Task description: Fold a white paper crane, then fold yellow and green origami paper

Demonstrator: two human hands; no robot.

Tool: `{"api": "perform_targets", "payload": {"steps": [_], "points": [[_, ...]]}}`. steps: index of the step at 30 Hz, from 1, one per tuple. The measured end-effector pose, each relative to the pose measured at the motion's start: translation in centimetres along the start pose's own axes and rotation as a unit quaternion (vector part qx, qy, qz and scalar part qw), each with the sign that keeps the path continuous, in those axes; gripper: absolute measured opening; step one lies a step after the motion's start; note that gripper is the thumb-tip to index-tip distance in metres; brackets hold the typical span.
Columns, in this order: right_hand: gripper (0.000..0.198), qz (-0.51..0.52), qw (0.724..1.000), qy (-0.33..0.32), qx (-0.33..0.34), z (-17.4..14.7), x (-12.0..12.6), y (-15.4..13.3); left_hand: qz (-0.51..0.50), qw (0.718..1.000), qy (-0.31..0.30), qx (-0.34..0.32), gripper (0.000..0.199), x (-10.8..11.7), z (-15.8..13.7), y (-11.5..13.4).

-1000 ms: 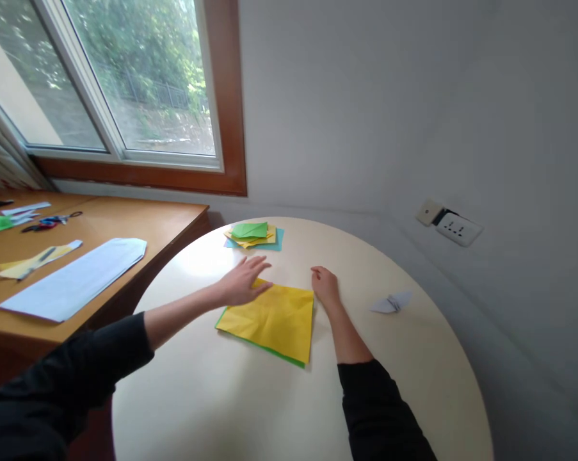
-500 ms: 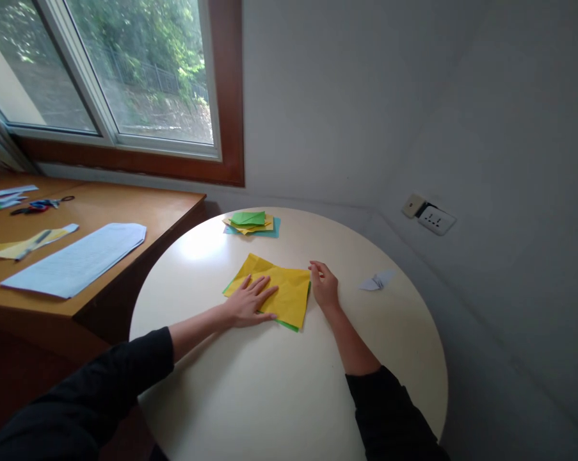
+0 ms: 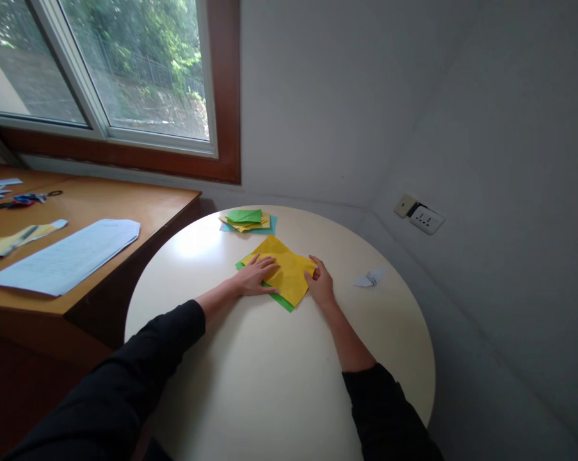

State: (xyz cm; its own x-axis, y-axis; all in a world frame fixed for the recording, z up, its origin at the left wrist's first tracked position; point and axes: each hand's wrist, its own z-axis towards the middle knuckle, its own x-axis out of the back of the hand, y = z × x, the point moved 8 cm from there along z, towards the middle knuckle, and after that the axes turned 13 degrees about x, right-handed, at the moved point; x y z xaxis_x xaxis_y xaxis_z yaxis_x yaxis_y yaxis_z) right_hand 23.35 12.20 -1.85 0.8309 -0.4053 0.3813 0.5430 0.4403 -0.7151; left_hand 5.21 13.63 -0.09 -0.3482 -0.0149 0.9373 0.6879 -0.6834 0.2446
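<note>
A sheet of yellow paper (image 3: 289, 275) lies turned cornerwise on the round white table, its right corner a little raised. Green paper (image 3: 283, 303) shows from beneath it along the lower left edges. My left hand (image 3: 258, 276) rests on the left part of the yellow paper, fingers stretched out and apart. At the right corner, my right hand (image 3: 320, 282) pinches the yellow paper between thumb and fingers. Whether the green paper is also in that pinch I cannot tell.
Behind the sheets, a stack of green, yellow and blue papers (image 3: 248, 220) sits near the far edge. A folded white paper piece (image 3: 369, 278) lies to the right. The wooden desk (image 3: 106, 198) at left carries printed sheets (image 3: 68, 256), scissors (image 3: 27, 200) and a pen (image 3: 18, 241).
The yellow paper has turned from lying nearly square to cornerwise and shifted slightly away from me. More green shows under it. My right hand has closed on its right corner.
</note>
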Motion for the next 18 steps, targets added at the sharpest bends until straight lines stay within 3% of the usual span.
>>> {"api": "perform_targets", "payload": {"steps": [6, 13, 18], "points": [[0.061, 0.101, 0.984, 0.133, -0.064, -0.1, 1.8, 0.9, 0.0, 0.999, 0.043, 0.014, 0.063, 0.5, 0.4, -0.4], [0.06, 0.187, 0.952, 0.218, -0.105, -0.4, 2.2, 0.1, 0.004, 0.995, 0.092, -0.026, 0.062, 1.6, -0.4, 0.6], [0.06, 0.254, 0.929, 0.239, -0.123, -0.9, 1.3, -1.0, 0.0, 0.99, 0.133, -0.044, 0.056, 2.0, -0.8, 1.0]]}}
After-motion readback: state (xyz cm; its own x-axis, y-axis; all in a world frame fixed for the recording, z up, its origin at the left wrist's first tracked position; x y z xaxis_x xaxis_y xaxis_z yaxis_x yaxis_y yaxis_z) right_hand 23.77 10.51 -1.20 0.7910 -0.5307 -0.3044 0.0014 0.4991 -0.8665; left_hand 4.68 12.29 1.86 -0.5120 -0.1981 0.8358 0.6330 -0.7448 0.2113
